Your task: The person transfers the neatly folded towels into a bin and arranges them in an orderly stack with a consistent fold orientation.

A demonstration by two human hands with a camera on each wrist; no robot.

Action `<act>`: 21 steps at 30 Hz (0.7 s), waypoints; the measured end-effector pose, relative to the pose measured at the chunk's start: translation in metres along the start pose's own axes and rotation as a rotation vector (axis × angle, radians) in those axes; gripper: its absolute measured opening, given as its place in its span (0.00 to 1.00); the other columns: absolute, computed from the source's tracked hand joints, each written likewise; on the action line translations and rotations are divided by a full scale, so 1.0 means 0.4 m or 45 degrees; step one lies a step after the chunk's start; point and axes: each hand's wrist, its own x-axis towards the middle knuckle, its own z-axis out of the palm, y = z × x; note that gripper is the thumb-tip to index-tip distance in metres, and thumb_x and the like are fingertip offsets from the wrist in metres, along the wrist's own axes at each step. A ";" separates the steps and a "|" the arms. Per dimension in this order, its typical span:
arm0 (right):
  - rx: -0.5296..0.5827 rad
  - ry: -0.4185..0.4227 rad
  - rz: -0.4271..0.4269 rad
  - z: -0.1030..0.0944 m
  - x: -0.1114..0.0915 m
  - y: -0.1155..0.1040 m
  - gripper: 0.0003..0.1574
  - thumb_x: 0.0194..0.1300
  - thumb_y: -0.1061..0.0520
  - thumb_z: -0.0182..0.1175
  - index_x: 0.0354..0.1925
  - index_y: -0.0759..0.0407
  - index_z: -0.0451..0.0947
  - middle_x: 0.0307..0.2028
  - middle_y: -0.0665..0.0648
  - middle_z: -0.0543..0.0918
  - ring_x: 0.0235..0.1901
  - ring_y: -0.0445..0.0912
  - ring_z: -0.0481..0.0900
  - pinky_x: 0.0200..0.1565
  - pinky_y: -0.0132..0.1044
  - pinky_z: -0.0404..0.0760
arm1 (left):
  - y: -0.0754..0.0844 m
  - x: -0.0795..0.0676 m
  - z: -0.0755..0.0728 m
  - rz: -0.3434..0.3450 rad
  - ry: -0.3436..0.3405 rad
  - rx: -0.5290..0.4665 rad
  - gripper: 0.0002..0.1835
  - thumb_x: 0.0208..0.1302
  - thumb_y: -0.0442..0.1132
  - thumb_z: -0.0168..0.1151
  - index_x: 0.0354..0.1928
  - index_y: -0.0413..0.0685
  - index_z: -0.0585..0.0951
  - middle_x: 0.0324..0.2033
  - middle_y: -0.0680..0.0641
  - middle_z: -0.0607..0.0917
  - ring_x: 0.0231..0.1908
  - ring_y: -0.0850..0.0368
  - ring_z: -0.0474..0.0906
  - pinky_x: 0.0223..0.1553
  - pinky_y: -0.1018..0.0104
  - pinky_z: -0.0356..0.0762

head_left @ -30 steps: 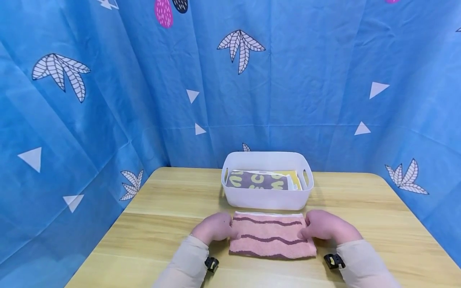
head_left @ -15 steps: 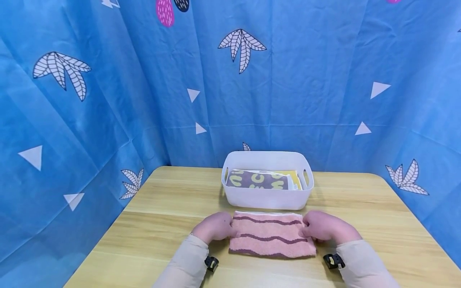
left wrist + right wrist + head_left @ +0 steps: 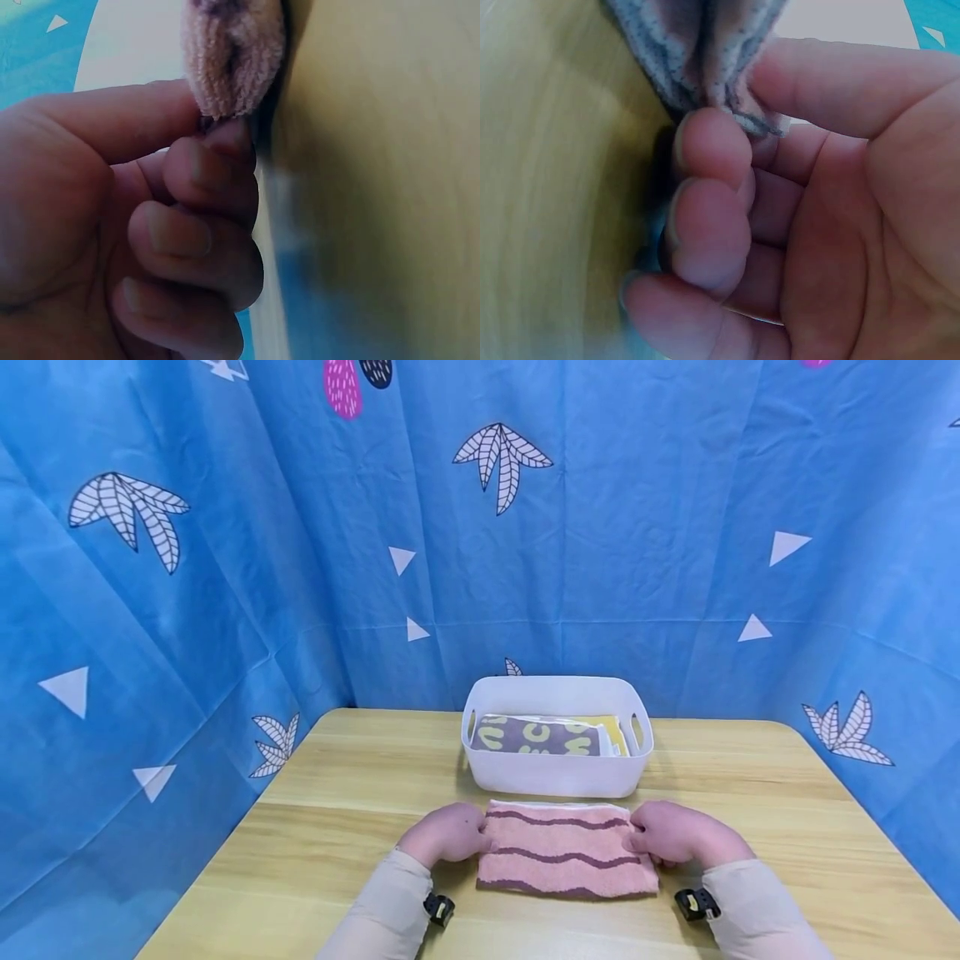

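Note:
A folded pink towel [image 3: 562, 839] with wavy dark purple stripes lies on the table in front of the white basket. My left hand [image 3: 450, 833] pinches its left side between thumb and curled fingers; in the left wrist view the towel's rounded fold [image 3: 234, 64] sits at the thumb tip. On the opposite side, my right hand [image 3: 678, 833] pinches the right edge. The right wrist view shows layered towel edges [image 3: 705, 52] between thumb and fingers, the other fingers curled below. Parts of both hands' fingertips are hidden by the towel.
Just behind the towel stands the white basket [image 3: 555, 775]. Inside it are a folded purple cloth [image 3: 536, 737] with yellow-green shapes and a yellow cloth [image 3: 617, 732]. The wooden table [image 3: 337, 802] meets a blue patterned curtain [image 3: 637, 527] at the back and sides.
The hands stay at the towel's two sides, with only slight finger shifts; the right hand has moved slightly inward on its edge. Towel and basket stay in place.

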 end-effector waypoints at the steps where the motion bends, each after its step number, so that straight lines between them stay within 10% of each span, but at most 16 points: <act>1: -0.006 0.000 -0.003 0.000 -0.001 0.000 0.13 0.62 0.55 0.58 0.21 0.53 0.72 0.15 0.52 0.75 0.15 0.44 0.72 0.22 0.40 0.71 | -0.001 -0.001 -0.001 -0.002 0.002 -0.012 0.18 0.60 0.50 0.58 0.15 0.54 0.70 0.15 0.53 0.69 0.17 0.59 0.65 0.25 0.64 0.67; 21: -0.058 0.126 -0.173 -0.050 -0.031 -0.034 0.09 0.67 0.47 0.54 0.32 0.48 0.75 0.18 0.46 0.74 0.20 0.39 0.72 0.28 0.38 0.71 | -0.008 -0.049 -0.080 0.079 0.106 -0.149 0.14 0.63 0.53 0.57 0.22 0.59 0.77 0.16 0.56 0.71 0.18 0.61 0.67 0.22 0.64 0.68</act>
